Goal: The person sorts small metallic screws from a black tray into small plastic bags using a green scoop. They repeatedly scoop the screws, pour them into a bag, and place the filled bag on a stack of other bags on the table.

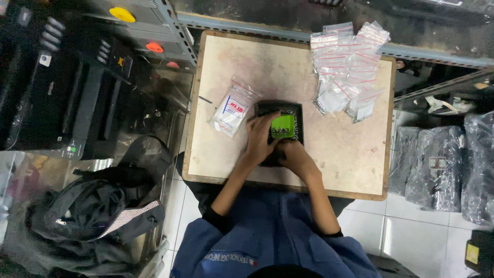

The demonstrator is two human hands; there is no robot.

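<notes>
A small black tray point(290, 109) sits in the middle of a pale square board point(334, 154). Inside it lies a bright green piece point(282, 125) with small dark parts on it. My left hand point(259, 138) rests on the tray's left side, fingers over the green piece. My right hand point(294, 156) is at the tray's near edge, fingers curled against it; whether it holds anything is hidden. A small clear zip bag with a red and blue label point(232, 109) lies just left of the tray.
A heap of several small clear zip bags with red seals point(347, 67) lies at the board's far right. A black machine point(62, 87) stands to the left, a dark backpack point(98, 206) below it. Wrapped dark bundles point(447, 164) stand on the right floor.
</notes>
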